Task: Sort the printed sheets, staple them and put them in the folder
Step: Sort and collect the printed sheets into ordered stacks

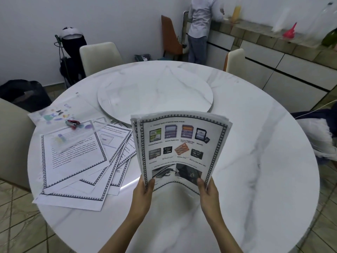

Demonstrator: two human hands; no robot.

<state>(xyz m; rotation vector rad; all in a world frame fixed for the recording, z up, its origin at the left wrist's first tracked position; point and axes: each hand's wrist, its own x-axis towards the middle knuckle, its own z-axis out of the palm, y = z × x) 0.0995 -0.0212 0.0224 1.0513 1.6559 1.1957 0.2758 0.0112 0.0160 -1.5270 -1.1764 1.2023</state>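
- Hands first: left hand (144,189) and right hand (207,190) each pinch a bottom corner of the held stack (180,148), thumbs on the front pg, fingers behind.
- Held stack is raised upright over the round marble table (255,152), several sheets fanned a bit at the left edge, bottom edge bowed upward btwn the hands.
- Top pg has a patterned border w/ rows of memory card pics + captions; text too blurry to read properly.
- Loose sheets (76,161) lie overlapped on the table's left side, same border style.
- Clear folder (73,136) rests on top of those sheets, w/ a red stapler (73,123) lying on it.
- Lazy susan (155,92) sits mid-table.
- Another person (199,30) stands at the far counter (273,33), back turned.
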